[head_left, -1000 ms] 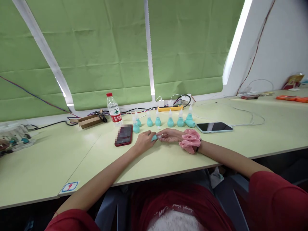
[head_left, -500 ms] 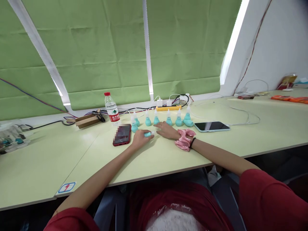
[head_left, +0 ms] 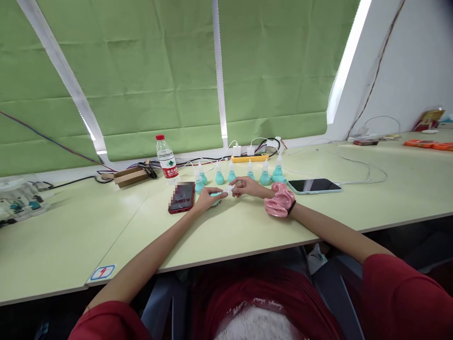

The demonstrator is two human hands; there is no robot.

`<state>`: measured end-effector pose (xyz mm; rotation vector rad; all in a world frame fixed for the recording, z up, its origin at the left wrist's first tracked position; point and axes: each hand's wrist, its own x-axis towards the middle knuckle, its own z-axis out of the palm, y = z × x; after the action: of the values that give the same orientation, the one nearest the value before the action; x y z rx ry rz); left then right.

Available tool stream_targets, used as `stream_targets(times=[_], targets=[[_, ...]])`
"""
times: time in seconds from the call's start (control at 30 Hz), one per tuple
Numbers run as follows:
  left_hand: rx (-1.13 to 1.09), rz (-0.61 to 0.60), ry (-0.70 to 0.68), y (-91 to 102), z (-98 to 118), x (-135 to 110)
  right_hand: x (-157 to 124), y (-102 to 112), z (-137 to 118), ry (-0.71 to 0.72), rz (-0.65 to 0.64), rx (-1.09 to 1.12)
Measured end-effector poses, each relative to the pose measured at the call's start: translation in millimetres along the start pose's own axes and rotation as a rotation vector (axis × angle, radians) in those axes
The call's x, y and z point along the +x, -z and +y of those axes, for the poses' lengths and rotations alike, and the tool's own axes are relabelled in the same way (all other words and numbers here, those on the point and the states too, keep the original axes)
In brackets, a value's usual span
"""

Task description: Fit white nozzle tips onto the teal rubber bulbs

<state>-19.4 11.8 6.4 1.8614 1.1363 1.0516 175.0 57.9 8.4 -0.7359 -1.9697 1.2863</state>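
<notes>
Lying sideways in my left hand [head_left: 205, 200] is a teal squeeze bulb [head_left: 216, 198] with a clear nozzle [head_left: 229, 190], like a baby's nasal aspirator. My right hand [head_left: 247, 186], with a pink scrunchie [head_left: 279, 200] at the wrist, has its fingers closed in a pinch at the nozzle's tip. Just behind both hands, several similar bulb aspirators [head_left: 264, 177] stand upright in a loose row, nozzles up. At the row's right end another teal bulb [head_left: 279, 179] lies on its side. Part of the held bulb is hidden by my left fingers.
A red-cased phone [head_left: 181, 197] lies left of my left hand, and a second phone [head_left: 314, 186] lies right of the row. Behind are a water bottle [head_left: 167, 163], an open cardboard box [head_left: 131, 176], cables and a yellow power strip [head_left: 249, 157].
My right hand has gone from fingers spread out near the row to a pinch at the held bulb's nozzle. My left hand still holds the bulb, now turned slightly. The view has shifted a little.
</notes>
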Motion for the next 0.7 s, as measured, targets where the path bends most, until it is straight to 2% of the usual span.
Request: stream_targets(times=[0.17,0.33,0.5,0.7], targets=[[-0.157,0.014,0.090,0.8,-3.5,2.3,-2.0,8.4,-4.9,-0.034,-0.003,0.168],[-0.136,0.008,0.112,1.5,0.7,-0.4,-6.7,3.8,-7.6,-0.038,-0.080,0.211],[-0.110,-0.028,0.104,1.7,5.7,-4.1,-10.5,1.2,-10.1,-0.027,-0.085,0.100],[-0.169,-0.067,0.153,2.4,5.8,-3.6,-12.9,4.3,-17.6,0.053,-0.142,-0.075]])
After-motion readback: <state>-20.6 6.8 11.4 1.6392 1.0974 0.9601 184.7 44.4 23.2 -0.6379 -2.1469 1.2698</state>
